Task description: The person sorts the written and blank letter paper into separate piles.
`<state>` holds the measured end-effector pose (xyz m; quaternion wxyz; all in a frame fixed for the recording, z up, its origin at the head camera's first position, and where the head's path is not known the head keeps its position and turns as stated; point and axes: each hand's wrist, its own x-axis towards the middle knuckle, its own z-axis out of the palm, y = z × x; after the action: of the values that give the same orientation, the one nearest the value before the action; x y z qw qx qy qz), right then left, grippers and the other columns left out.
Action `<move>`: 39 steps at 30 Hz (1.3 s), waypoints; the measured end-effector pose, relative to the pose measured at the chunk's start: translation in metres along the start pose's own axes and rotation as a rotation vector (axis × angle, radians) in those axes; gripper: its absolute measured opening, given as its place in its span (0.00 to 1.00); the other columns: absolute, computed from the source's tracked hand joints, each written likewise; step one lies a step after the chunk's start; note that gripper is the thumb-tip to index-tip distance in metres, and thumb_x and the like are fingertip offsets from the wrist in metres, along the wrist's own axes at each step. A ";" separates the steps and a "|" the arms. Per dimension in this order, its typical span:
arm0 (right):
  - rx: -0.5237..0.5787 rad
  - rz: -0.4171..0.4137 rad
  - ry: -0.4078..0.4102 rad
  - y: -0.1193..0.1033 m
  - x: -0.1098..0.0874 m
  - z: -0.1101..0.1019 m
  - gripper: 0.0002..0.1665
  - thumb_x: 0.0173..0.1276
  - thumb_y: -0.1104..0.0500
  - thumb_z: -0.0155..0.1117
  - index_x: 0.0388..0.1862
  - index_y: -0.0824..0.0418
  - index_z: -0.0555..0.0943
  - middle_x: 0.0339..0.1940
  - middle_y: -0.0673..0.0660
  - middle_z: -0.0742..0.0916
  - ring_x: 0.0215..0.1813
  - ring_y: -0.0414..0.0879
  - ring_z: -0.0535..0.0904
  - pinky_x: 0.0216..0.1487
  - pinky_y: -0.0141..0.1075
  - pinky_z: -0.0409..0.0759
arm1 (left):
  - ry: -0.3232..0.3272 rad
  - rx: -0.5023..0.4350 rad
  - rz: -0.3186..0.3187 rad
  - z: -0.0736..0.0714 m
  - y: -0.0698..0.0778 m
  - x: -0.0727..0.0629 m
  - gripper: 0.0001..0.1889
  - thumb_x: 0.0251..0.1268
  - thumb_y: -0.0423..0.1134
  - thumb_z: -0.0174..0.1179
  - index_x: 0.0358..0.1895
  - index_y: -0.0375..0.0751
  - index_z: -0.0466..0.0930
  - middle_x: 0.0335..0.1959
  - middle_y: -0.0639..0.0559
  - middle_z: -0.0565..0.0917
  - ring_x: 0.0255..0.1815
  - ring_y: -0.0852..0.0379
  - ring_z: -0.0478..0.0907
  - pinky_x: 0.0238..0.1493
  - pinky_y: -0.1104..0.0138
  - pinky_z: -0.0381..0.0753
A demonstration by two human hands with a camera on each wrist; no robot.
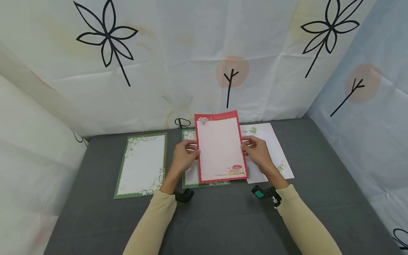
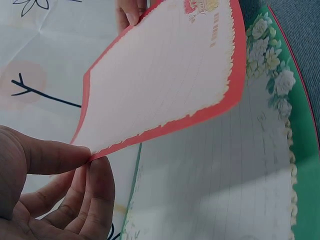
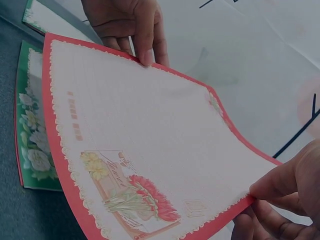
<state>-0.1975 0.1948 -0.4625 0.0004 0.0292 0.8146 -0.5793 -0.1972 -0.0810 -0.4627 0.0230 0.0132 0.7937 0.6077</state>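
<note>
**Over the grey tabletop [image 1: 220,226]: a red-bordered sheet [image 1: 220,150], held up by its two side edges**

Nearest, wearing cream sleeves [image 1: 153,223], with a black device [image 1: 184,196] at the left wrist and another black device [image 1: 264,193], bearing a green patch, at the right.

Beyond these, pinching the left edge of the red-bordered sheet between thumb and fingertips in the grip of the left hand [image 1: 185,156], with the other fingers loosely bent. Pinching the right edge likewise in the grip of the right hand [image 1: 257,150], with thumb on the printed face and fingers behind. Holding the sheet raised between the two, bowed in the wrist views, with flowers printed at the upper left corner and a picture of red and yellow blooms [image 3: 137,195] at the lower right.

Beneath and partly hidden by it, a green-bordered sheet [image 1: 190,177] with white flowers. Near that, to the left, a second green-bordered sheet [image 1: 143,164], lying flat, with a thin red edge showing along its right side. To the right, partly behind the right hand and the raised sheet, white paper [image 1: 269,150] with green sprigs.

Farthest, behind the tabletop, pale cloth [image 1: 188,63] printed with black-outlined flowers [image 1: 108,35] and a small bare tree [image 1: 228,88] on a peach disc.
</note>
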 end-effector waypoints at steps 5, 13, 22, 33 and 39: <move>-0.015 -0.027 0.020 0.004 0.000 -0.010 0.20 0.74 0.65 0.61 0.63 0.70 0.79 0.44 0.67 0.84 0.36 0.45 0.81 0.39 0.34 0.83 | -0.008 -0.022 -0.012 0.010 0.004 0.002 0.18 0.65 0.25 0.64 0.58 0.31 0.80 0.40 0.38 0.84 0.38 0.44 0.87 0.43 0.49 0.85; -0.036 -0.023 0.051 0.011 -0.002 -0.027 0.20 0.75 0.66 0.60 0.64 0.70 0.79 0.45 0.68 0.83 0.36 0.42 0.80 0.38 0.30 0.81 | -0.031 -0.013 -0.015 0.030 0.004 0.004 0.17 0.66 0.26 0.64 0.57 0.31 0.80 0.40 0.40 0.84 0.37 0.48 0.86 0.38 0.59 0.86; -0.047 -0.012 0.073 0.017 -0.007 -0.047 0.22 0.76 0.64 0.60 0.65 0.71 0.77 0.45 0.68 0.82 0.37 0.40 0.79 0.38 0.31 0.81 | -0.045 0.001 -0.010 0.052 0.007 0.010 0.16 0.66 0.27 0.65 0.57 0.33 0.81 0.40 0.41 0.84 0.39 0.48 0.85 0.38 0.61 0.85; -0.050 -0.001 0.120 0.026 -0.009 -0.071 0.23 0.77 0.63 0.59 0.66 0.72 0.76 0.48 0.70 0.81 0.39 0.36 0.78 0.39 0.26 0.80 | -0.063 -0.024 -0.021 0.081 0.011 0.016 0.16 0.65 0.28 0.65 0.56 0.33 0.82 0.39 0.43 0.85 0.39 0.49 0.85 0.38 0.62 0.85; -0.080 0.002 0.134 0.031 -0.010 -0.082 0.23 0.77 0.62 0.59 0.66 0.72 0.77 0.47 0.70 0.81 0.37 0.37 0.78 0.38 0.29 0.81 | -0.080 -0.039 -0.027 0.096 0.011 0.017 0.16 0.65 0.27 0.64 0.56 0.33 0.82 0.38 0.44 0.84 0.38 0.51 0.86 0.35 0.63 0.84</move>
<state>-0.1833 0.2821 -0.4641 -0.0522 0.0687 0.8354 -0.5429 -0.2095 0.0156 -0.4773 0.0633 0.0262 0.7802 0.6217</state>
